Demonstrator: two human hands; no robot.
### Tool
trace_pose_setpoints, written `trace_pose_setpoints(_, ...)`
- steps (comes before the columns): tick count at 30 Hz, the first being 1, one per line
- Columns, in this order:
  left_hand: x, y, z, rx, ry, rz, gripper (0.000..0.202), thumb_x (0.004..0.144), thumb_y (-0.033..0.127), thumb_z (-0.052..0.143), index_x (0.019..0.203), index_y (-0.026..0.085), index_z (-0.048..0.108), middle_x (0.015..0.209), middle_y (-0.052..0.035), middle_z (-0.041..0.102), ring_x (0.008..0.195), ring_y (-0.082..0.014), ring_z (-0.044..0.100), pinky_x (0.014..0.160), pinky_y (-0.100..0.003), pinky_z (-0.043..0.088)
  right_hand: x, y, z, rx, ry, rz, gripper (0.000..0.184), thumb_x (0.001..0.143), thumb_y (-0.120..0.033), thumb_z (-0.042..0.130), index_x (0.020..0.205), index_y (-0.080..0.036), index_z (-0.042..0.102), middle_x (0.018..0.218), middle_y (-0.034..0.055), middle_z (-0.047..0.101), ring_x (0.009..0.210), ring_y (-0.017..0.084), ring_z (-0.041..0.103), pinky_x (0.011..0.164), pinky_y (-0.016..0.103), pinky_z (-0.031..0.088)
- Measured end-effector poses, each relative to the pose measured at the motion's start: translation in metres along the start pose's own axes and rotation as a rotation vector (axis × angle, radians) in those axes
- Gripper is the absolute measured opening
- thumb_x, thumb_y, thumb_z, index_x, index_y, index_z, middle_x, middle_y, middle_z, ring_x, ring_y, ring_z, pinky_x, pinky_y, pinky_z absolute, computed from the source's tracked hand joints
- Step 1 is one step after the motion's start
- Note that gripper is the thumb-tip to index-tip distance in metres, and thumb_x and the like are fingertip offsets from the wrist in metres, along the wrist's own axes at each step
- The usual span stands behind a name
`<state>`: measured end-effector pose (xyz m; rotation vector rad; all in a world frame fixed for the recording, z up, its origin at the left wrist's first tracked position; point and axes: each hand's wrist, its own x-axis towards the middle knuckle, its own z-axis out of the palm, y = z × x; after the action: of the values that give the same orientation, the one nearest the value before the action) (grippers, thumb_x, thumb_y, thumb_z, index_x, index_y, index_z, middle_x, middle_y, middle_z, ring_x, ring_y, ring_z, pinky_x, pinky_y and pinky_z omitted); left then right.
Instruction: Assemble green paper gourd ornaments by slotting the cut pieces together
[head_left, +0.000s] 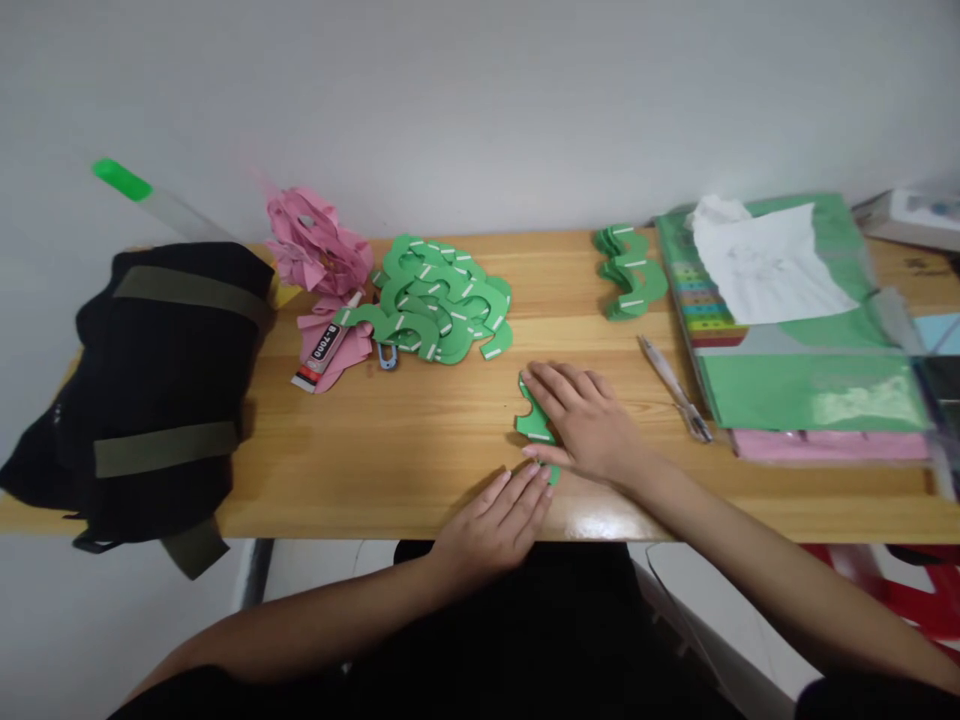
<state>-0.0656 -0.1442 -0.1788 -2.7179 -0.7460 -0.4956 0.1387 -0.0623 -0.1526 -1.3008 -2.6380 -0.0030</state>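
Under my hands near the table's front edge lies a curved green paper cutout (534,424), mostly covered, with a white strip showing. My right hand (589,420) rests flat across its upper part, fingers stretched out. Over its lower end is my left hand (495,525), also flat, with fingers extended and their tips beside my right thumb. A loose heap of similar green cutouts with white strips (442,300) lies farther back to the left. At the back right stands a neater stack of wavy green pieces (628,275).
A black bag (172,380) takes up the left end. Pink paper pieces (319,240), a B-7000 glue tube (322,355) and a small blue clip (387,357) lie by the heap. To the right are a pen (675,388), green paper packs (806,385) and a crumpled white sheet (772,260).
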Motion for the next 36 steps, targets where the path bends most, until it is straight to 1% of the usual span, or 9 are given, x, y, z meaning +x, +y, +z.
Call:
trace_pose_setpoints(6, 0.0, 0.001, 0.0, -0.001, -0.021, -0.01, 0.039, 0.094, 0.024, 0.043, 0.128, 0.008, 0.057, 0.14, -0.0131, 0.054, 0.128, -0.0232, 0.054, 0.114, -0.039, 0.033, 0.012, -0.002, -0.007, -0.098, 0.005, -0.054, 0.083, 0.088, -0.071, 0.029, 0.125, -0.003, 0.06, 0.134, 0.0206, 0.058, 0.116, 0.035, 0.051, 0.095, 0.046, 0.037)
trace_pose_setpoints(10, 0.003, -0.004, -0.011, -0.177, -0.085, -0.08, 0.053, 0.097, 0.046, 0.039, 0.131, 0.007, 0.054, 0.14, -0.0129, 0.055, 0.131, -0.0237, 0.051, 0.111, -0.036, 0.038, 0.022, 0.008, -0.015, 0.039, -0.011, 0.083, 0.055, 0.093, -0.055, 0.042, 0.118, -0.011, 0.063, 0.13, 0.0188, 0.06, 0.115, 0.034, 0.054, 0.094, 0.047, 0.041)
trace_pose_setpoints(13, 0.004, -0.015, -0.022, -0.439, -0.113, -0.222, 0.063, 0.094, 0.055, 0.04, 0.134, 0.006, 0.048, 0.144, -0.0178, 0.049, 0.137, -0.0258, 0.043, 0.109, -0.038, 0.043, 0.022, 0.018, -0.023, 0.205, 0.053, 0.247, 0.034, 0.093, -0.034, 0.046, 0.114, -0.013, 0.063, 0.115, 0.017, 0.065, 0.105, 0.029, 0.059, 0.088, 0.043, 0.045)
trace_pose_setpoints(15, 0.004, -0.028, -0.027, -0.578, -0.115, -0.366, 0.053, 0.095, 0.044, 0.046, 0.133, 0.007, 0.047, 0.145, -0.0202, 0.046, 0.137, -0.0259, 0.042, 0.107, -0.041, 0.044, 0.016, 0.021, -0.028, 0.283, 0.039, 0.313, 0.026, 0.091, -0.028, 0.046, 0.1, -0.015, 0.066, 0.095, 0.0134, 0.068, 0.091, 0.027, 0.062, 0.081, 0.039, 0.047)
trace_pose_setpoints(18, 0.01, -0.053, -0.026, -0.622, -0.07, -0.516, 0.039, 0.091, 0.035, 0.057, 0.122, 0.011, 0.056, 0.134, -0.0183, 0.055, 0.13, -0.0284, 0.048, 0.106, -0.047, 0.044, 0.006, 0.014, -0.032, 0.356, -0.063, 0.403, 0.024, 0.089, -0.024, 0.046, 0.083, -0.016, 0.068, 0.078, 0.0089, 0.069, 0.072, 0.022, 0.061, 0.066, 0.032, 0.044)
trace_pose_setpoints(21, 0.024, -0.076, -0.019, -0.632, -0.073, -0.503, 0.022, 0.091, 0.022, 0.055, 0.109, 0.013, 0.064, 0.114, -0.0124, 0.064, 0.112, -0.0253, 0.056, 0.098, -0.045, 0.047, 0.0, 0.002, -0.032, 0.362, -0.14, 0.457, 0.022, 0.086, -0.022, 0.049, 0.086, -0.016, 0.07, 0.079, 0.0082, 0.07, 0.066, 0.019, 0.06, 0.061, 0.03, 0.04)
trace_pose_setpoints(25, 0.046, -0.091, -0.012, -0.59, -0.264, -0.454, 0.027, 0.085, 0.026, 0.066, 0.111, 0.018, 0.066, 0.104, -0.0075, 0.065, 0.101, -0.0254, 0.057, 0.09, -0.042, 0.047, 0.0, -0.008, -0.031, 0.389, -0.16, 0.511, 0.021, 0.083, -0.023, 0.054, 0.092, -0.015, 0.071, 0.08, 0.0081, 0.071, 0.065, 0.019, 0.06, 0.061, 0.029, 0.04)
trace_pose_setpoints(28, 0.056, -0.092, -0.007, -0.587, -0.325, -0.417, 0.027, 0.084, 0.029, 0.068, 0.108, 0.019, 0.067, 0.101, -0.0067, 0.063, 0.101, -0.0247, 0.056, 0.09, -0.042, 0.044, 0.002, -0.007, -0.031, 0.488, -0.138, 0.575, 0.021, 0.082, -0.023, 0.054, 0.095, -0.016, 0.07, 0.078, 0.0064, 0.072, 0.062, 0.017, 0.06, 0.06, 0.028, 0.041)
trace_pose_setpoints(36, 0.053, -0.099, 0.012, -0.679, -0.106, -0.329, 0.01, 0.084, 0.026, 0.069, 0.091, 0.019, 0.069, 0.094, -0.004, 0.066, 0.094, -0.0205, 0.059, 0.087, -0.038, 0.044, 0.02, 0.006, -0.026, 0.77, 0.009, 0.606, 0.027, 0.085, -0.034, 0.054, 0.095, -0.016, 0.07, 0.083, 0.0095, 0.074, 0.072, 0.022, 0.066, 0.068, 0.035, 0.049)
